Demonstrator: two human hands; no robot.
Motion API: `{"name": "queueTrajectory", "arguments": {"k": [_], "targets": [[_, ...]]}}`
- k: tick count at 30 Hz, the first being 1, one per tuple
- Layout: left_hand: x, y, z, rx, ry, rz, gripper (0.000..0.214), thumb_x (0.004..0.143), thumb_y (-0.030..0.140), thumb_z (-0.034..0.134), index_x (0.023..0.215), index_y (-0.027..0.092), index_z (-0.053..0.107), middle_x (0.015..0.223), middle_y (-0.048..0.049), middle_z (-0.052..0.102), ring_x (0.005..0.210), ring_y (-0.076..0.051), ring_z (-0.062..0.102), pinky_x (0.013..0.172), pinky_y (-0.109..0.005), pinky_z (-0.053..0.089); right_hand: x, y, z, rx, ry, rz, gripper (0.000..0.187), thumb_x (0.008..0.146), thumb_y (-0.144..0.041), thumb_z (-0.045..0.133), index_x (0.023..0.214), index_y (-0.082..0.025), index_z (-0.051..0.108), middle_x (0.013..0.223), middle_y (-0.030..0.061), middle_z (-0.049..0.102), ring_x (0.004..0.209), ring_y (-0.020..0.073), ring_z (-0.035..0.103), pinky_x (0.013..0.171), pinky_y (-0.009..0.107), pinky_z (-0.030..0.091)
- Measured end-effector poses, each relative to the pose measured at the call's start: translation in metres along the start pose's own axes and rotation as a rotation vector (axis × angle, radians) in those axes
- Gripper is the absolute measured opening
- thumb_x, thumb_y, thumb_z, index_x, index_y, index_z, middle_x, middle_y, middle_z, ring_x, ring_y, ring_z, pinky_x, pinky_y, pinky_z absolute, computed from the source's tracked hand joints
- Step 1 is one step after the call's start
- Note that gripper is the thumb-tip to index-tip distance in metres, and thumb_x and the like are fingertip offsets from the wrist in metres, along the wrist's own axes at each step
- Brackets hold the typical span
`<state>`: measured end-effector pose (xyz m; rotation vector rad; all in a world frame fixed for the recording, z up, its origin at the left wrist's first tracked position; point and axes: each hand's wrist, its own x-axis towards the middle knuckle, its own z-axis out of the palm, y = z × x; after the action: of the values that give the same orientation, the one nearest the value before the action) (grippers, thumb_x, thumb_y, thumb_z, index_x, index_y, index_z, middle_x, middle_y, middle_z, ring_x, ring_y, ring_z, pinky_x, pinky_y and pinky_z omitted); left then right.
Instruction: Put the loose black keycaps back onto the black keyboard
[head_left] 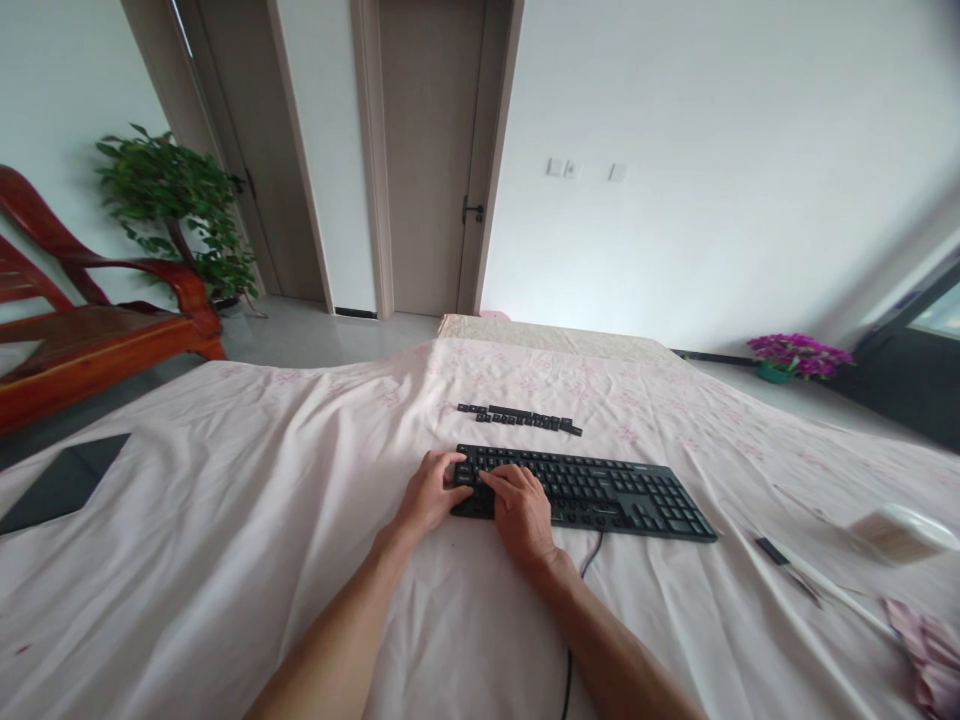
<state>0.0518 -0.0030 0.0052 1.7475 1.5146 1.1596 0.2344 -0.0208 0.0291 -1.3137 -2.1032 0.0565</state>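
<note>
A black keyboard (600, 490) lies on a table covered with a pale pink cloth (247, 520). My left hand (429, 494) rests at the keyboard's left end with its fingers curled against the edge. My right hand (521, 510) lies on the left part of the keys, fingers bent and pressed down toward my left hand. What the fingertips hold, if anything, is hidden. Beyond the keyboard, a row of loose black keycaps (519, 418) sits on the cloth. The keyboard's black cable (581, 570) runs toward me beside my right forearm.
A dark flat pad (64, 480) lies at the left edge. At the right are a white box (900, 532), a thin black-tipped tool (787, 565) and folded pink cloth (930, 655). A red wooden chair (97, 320), a green plant (180, 205), doors and purple flowers (799, 355) stand behind.
</note>
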Motion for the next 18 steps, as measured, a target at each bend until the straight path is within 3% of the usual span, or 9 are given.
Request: {"name": "queueTrajectory", "arguments": {"k": [4,10,13,18], "targets": [[0.001,0.002,-0.002,-0.034,-0.001,-0.007,0.045,0.066,0.027,0.071,0.111,0.023,0.064,0.108,-0.0061,0.059,0.076,-0.015,0.057,0.077,-0.031,0.049,0.012,0.002,-0.004,0.000,0.049,0.019,0.037,0.087,-0.011,0.046,0.110,-0.030,0.069,0.099,0.0025,0.066,0.089,0.0173,0.054,0.082,0.029,0.041],[0.005,-0.001,-0.008,-0.335,0.082,-0.140,0.041,0.084,0.046,0.050,0.112,0.018,0.061,0.113,-0.0098,0.061,0.080,-0.016,0.062,0.067,-0.027,0.052,0.050,0.016,-0.003,-0.091,0.012,0.080,0.028,0.089,-0.023,0.052,0.109,-0.032,0.069,0.102,0.0015,0.066,0.093,0.0182,0.053,0.083,0.028,0.039],[0.008,-0.006,-0.007,-0.372,0.121,-0.187,0.040,0.082,0.042,0.053,0.111,0.016,0.061,0.111,-0.0109,0.063,0.080,-0.016,0.063,0.066,-0.027,0.053,0.074,0.028,0.006,-0.163,-0.048,0.116,0.024,0.089,-0.027,0.052,0.104,-0.030,0.071,0.105,0.0028,0.065,0.095,0.0189,0.052,0.084,0.028,0.037],[0.008,-0.010,-0.005,-0.340,0.119,-0.155,0.036,0.078,0.035,0.056,0.108,0.016,0.063,0.113,-0.0110,0.063,0.082,-0.017,0.063,0.068,-0.028,0.054,0.112,0.042,0.024,-0.315,-0.132,0.133,0.024,0.091,-0.027,0.050,0.101,-0.029,0.072,0.107,0.0051,0.063,0.099,0.0205,0.049,0.082,0.030,0.033]]}}
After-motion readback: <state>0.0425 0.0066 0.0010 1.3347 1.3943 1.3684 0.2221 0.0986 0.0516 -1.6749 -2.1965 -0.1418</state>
